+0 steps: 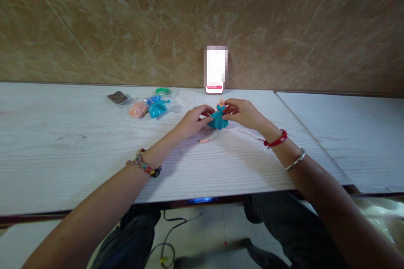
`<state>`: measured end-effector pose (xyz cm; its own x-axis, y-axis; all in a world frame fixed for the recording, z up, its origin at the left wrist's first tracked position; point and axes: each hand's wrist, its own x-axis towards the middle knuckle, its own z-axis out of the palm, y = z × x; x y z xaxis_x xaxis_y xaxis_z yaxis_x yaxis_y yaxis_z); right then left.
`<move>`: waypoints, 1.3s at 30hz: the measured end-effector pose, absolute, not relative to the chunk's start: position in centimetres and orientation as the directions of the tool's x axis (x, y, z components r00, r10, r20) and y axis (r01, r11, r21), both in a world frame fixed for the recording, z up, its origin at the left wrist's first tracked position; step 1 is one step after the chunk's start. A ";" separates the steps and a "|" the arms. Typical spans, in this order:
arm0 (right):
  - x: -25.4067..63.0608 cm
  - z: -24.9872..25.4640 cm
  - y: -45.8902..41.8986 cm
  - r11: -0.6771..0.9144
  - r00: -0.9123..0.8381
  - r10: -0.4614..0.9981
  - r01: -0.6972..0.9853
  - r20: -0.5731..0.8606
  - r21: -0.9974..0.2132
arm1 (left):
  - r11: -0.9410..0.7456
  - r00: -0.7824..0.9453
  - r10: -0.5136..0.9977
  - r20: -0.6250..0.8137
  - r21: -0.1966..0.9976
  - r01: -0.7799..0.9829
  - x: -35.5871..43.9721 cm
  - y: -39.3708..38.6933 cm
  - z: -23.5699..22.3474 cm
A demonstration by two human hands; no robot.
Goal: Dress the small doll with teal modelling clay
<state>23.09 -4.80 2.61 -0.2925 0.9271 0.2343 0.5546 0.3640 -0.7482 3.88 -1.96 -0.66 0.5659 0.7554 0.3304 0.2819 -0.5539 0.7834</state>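
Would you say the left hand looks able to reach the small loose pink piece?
Probably yes: the pink piece lies close to the left hand with nothing visible between, though that hand touches the teal figure.

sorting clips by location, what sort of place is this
Probably an indoor craft spot: a white wood-grain table against a marbled wall, a propped phone, and bags of coloured, clay-like material.
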 end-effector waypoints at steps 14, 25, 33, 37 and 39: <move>23.5 2.2 -4.3 0.424 -0.348 0.899 0.532 0.267 -0.733 | -0.623 0.530 0.746 0.403 0.702 0.344 4.1 -2.0 -0.6; 23.6 2.3 -4.5 0.444 -0.372 0.888 0.542 0.270 -0.713 | -0.623 0.531 0.747 0.400 0.700 0.349 4.2 -1.9 -0.9; 22.8 1.7 -4.7 0.449 -0.345 0.889 0.526 0.301 -0.723 | -0.591 0.533 0.759 0.375 0.739 0.322 4.1 -2.0 -1.0; 22.7 1.9 -4.3 0.363 -0.187 0.932 0.508 0.311 -0.781 | -0.546 0.511 0.788 0.343 0.774 0.322 4.0 -1.9 -1.0; 22.8 1.8 -4.0 0.268 -0.091 0.963 0.468 0.255 -0.842 | -0.492 0.471 0.830 0.299 0.790 0.366 3.8 -1.8 -1.0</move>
<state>22.79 -4.03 1.84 -0.0911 0.9626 0.2552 0.4676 0.2676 -0.8424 3.84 -1.85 -1.02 0.4714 0.8298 0.2986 0.3661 -0.4922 0.7898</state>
